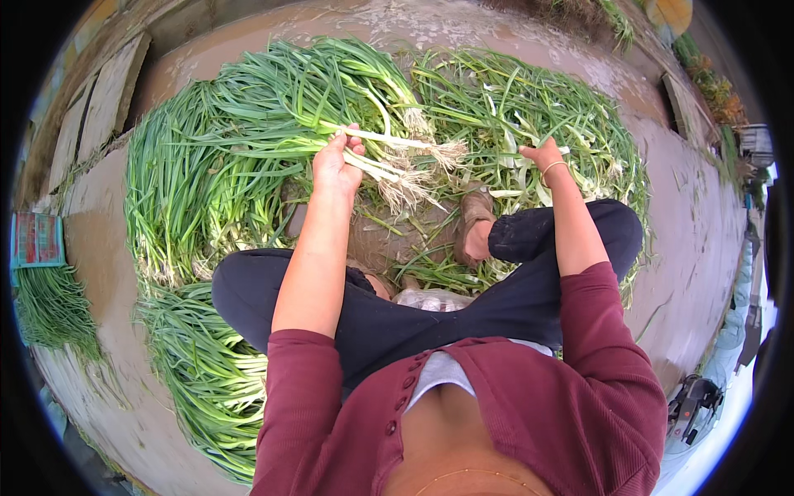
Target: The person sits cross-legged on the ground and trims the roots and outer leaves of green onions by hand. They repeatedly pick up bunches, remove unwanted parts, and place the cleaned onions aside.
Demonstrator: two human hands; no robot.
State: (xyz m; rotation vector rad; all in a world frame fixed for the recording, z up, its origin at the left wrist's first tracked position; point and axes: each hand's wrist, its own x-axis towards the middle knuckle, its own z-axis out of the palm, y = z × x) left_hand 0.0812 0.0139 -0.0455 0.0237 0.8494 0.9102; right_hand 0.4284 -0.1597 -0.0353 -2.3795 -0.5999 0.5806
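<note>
My left hand [338, 158] is closed around a few green onions [397, 141], their white stems and stringy roots pointing right and their green leaves trailing left. My right hand [546, 156] is over a heap of stripped leaves and peelings [527, 105]; pale scraps lie at its fingers, and whether it grips any cannot be told. Beyond my left hand lies a large pile of green onions [248, 99] with roots still on. More bundles [205, 366] lie beside my left knee.
Wet, muddy concrete ground [688, 204] surrounds the piles. A teal crate [38, 240] stands at the far left beside more green onions [53, 307]. Concrete slabs [108, 99] lie at the upper left. My sandalled foot [476, 226] rests between the piles.
</note>
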